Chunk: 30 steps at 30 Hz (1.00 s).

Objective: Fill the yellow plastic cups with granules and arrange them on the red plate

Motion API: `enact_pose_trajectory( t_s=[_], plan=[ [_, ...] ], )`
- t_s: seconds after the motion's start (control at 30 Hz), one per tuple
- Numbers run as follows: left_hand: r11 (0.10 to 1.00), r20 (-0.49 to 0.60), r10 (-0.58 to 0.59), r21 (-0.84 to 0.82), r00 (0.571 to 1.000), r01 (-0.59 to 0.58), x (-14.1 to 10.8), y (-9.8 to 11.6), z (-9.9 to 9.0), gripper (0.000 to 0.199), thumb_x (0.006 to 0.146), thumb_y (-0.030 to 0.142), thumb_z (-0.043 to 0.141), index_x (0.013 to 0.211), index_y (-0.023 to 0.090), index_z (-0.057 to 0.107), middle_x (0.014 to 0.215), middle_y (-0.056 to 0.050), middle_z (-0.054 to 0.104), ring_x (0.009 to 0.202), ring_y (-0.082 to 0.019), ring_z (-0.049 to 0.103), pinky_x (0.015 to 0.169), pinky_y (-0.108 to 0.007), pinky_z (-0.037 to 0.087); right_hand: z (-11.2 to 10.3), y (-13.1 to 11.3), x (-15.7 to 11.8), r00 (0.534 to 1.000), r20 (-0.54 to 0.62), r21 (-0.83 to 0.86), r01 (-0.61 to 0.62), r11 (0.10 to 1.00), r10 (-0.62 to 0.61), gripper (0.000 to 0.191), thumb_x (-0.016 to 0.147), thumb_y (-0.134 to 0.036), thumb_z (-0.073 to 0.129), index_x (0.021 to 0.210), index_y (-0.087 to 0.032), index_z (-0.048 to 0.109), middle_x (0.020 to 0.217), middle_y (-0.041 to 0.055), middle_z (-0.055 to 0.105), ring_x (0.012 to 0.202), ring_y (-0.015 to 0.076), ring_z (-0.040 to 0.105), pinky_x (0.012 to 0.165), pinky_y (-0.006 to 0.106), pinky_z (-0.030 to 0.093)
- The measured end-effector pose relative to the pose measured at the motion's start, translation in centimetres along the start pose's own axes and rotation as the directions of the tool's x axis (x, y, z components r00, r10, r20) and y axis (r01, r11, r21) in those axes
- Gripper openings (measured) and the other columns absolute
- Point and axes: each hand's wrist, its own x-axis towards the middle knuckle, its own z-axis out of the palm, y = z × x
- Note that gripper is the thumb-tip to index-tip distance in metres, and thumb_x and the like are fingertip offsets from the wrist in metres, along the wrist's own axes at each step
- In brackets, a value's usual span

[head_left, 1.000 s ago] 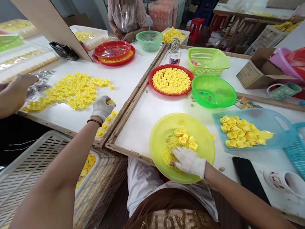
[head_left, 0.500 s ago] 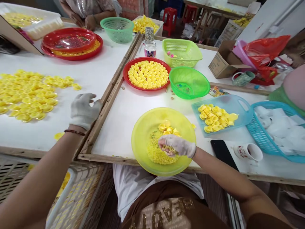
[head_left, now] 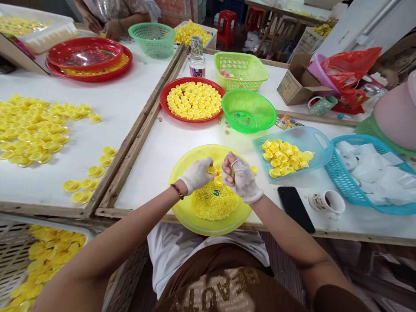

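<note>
My left hand (head_left: 197,175), in a white glove, is over the left side of a yellow basin (head_left: 182,207). Its thumb and fingers pinch a small yellow cup (head_left: 211,170). Close by on the right, my right hand (head_left: 241,178) is gloved with bare fingertips and curled closed around small yellow beads, which its fingers mostly hide. Below both hands lies a heap of yellow beads (head_left: 214,206) with a few dark green bits on top. More yellow cups lie between the hands, partly covered.
Around the basin are a red tray (head_left: 164,105) of cups, a green bowl (head_left: 248,125), a light blue tray (head_left: 320,162) of cups, a phone (head_left: 295,209) and a mug (head_left: 326,201). Wooden strips (head_left: 138,145) divide the tabletop. Another person's hands (head_left: 112,30) are at the far left.
My left hand has come from the left table section to the basin and pinches a cup. My right hand has lifted from the bead heap, closed. Several cups now show beside the wooden divider.
</note>
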Motion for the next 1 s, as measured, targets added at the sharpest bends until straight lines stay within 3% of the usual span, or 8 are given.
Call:
enact_pose_trajectory(
  t_s=[0.17, 0.33, 0.6, 0.8, 0.9, 0.97, 1.0],
  plan=[
    [0.958, -0.012, 0.046, -0.284, 0.999, -0.048, -3.8, 1.2, 0.3, 0.020, 0.074, 0.025, 0.066, 0.085, 0.019, 0.051, 0.072, 0.002, 0.056, 0.062, -0.014, 0.050, 0.059, -0.028, 0.038, 1.8, 1.0, 0.7, 0.977, -0.027, -0.023, 0.211, 0.977, -0.212, 0.042, 0.087, -0.054, 0.066, 0.073, -0.020, 0.046, 0.060, -0.0079, 0.044, 0.042, 0.0040, 0.043, 0.040, 0.019, 0.028],
    [0.929, -0.053, 0.035, -0.366, 0.998, -0.052, -5.3, 1.6, 1.4, 0.021, 0.073, 0.024, 0.066, 0.087, 0.019, 0.051, 0.071, 0.004, 0.053, 0.061, -0.012, 0.045, 0.058, -0.027, 0.035, 2.6, 1.9, 0.6, 0.946, 0.000, -0.090, 0.324, 0.942, -0.325, 0.041, 0.090, -0.053, 0.063, 0.071, -0.020, 0.047, 0.062, -0.0071, 0.046, 0.044, 0.0051, 0.047, 0.045, 0.021, 0.037],
    [0.939, -0.105, 0.035, -0.338, 0.994, -0.069, -6.5, 1.7, 0.2, 0.023, 0.076, 0.022, 0.068, 0.097, 0.016, 0.059, 0.085, -0.002, 0.064, 0.070, -0.014, 0.055, 0.068, -0.030, 0.045, 1.7, 0.7, 0.3, 0.984, -0.015, -0.033, 0.179, 0.983, -0.180, 0.044, 0.086, -0.054, 0.066, 0.072, -0.021, 0.042, 0.059, -0.0090, 0.041, 0.041, 0.0037, 0.037, 0.040, 0.020, 0.026],
    [0.918, -0.153, 0.048, -0.382, 0.987, -0.104, -7.5, 0.2, -0.5, 0.030, 0.079, 0.031, 0.075, 0.104, 0.017, 0.064, 0.086, -0.001, 0.067, 0.072, -0.014, 0.060, 0.071, -0.029, 0.049, -0.4, 0.8, -1.2, 0.998, 0.058, -0.232, 0.027, 0.972, -0.014, 0.040, 0.088, -0.056, 0.063, 0.076, -0.021, 0.048, 0.058, -0.0088, 0.041, 0.039, 0.0037, 0.033, 0.038, 0.020, 0.020],
    [0.922, -0.181, 0.025, -0.377, 0.983, -0.093, -8.1, -0.1, -1.5, 0.029, 0.080, 0.031, 0.073, 0.104, 0.016, 0.065, 0.087, -0.002, 0.068, 0.071, -0.014, 0.061, 0.070, -0.028, 0.050, -1.2, 1.3, -1.8, 0.985, 0.136, -0.501, -0.027, 0.865, 0.110, 0.038, 0.092, -0.055, 0.057, 0.076, -0.021, 0.050, 0.058, -0.0078, 0.040, 0.042, 0.0054, 0.035, 0.041, 0.022, 0.024],
    [0.935, -0.257, 0.033, -0.334, 0.966, -0.121, -8.4, -0.7, -3.0, 0.029, 0.082, 0.031, 0.071, 0.106, 0.016, 0.065, 0.092, -0.004, 0.069, 0.076, -0.015, 0.062, 0.074, -0.029, 0.051, -1.6, 1.8, -2.1, 0.968, 0.192, -0.747, 0.037, 0.664, 0.162, 0.034, 0.095, -0.049, 0.053, 0.076, -0.020, 0.052, 0.061, -0.0053, 0.047, 0.050, 0.0079, 0.042, 0.048, 0.024, 0.032],
    [0.944, -0.309, 0.034, -0.301, 0.951, -0.132, -8.6, -1.3, -4.0, 0.029, 0.083, 0.032, 0.070, 0.106, 0.016, 0.065, 0.096, -0.005, 0.069, 0.080, -0.016, 0.063, 0.077, -0.030, 0.052, -1.8, 2.1, -2.1, 0.960, 0.217, -0.854, 0.098, 0.511, 0.178, 0.032, 0.096, -0.044, 0.052, 0.076, -0.020, 0.054, 0.064, -0.0035, 0.052, 0.055, 0.0094, 0.047, 0.053, 0.025, 0.036]
  ],
)
